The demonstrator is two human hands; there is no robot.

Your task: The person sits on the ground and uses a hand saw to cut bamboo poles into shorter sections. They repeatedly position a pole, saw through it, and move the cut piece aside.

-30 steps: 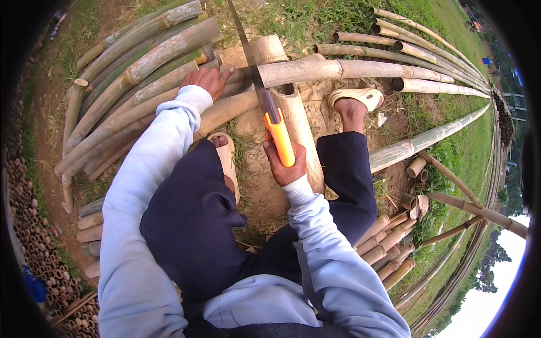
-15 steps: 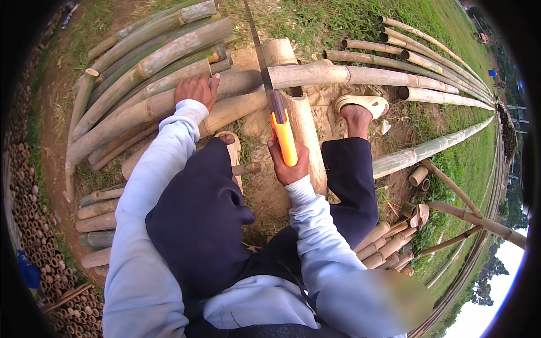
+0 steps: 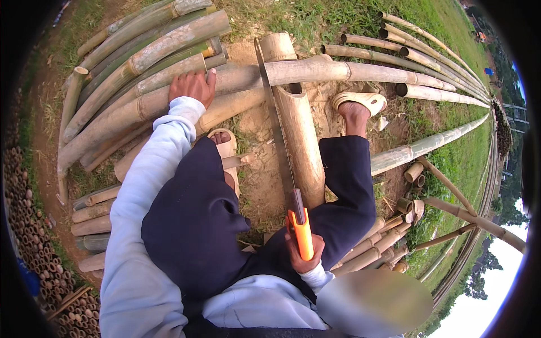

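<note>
A long bamboo pole (image 3: 318, 71) lies crosswise before me, resting over a split, notched bamboo log (image 3: 304, 149). My left hand (image 3: 191, 89) grips the pole from above, left of the cut, fingers over its far side. Close to my lap, my right hand (image 3: 309, 253) is closed round the orange handle of a hand saw (image 3: 277, 129). The saw's long blade reaches away from me, and its far part crosses the pole just left of the log. The blade hides the cut's depth.
Cut bamboo lengths (image 3: 169, 42) are stacked at the left, with more poles (image 3: 428, 59) fanned out at the right. Short pieces (image 3: 377, 242) lie beside my right leg. My sandalled feet (image 3: 360, 104) straddle the log. A large heap of bamboo sections (image 3: 34, 236) stands far left.
My right hand has drawn the saw back toward my body, so the blade's far end now lies near the pole. My left hand stays on the pole.
</note>
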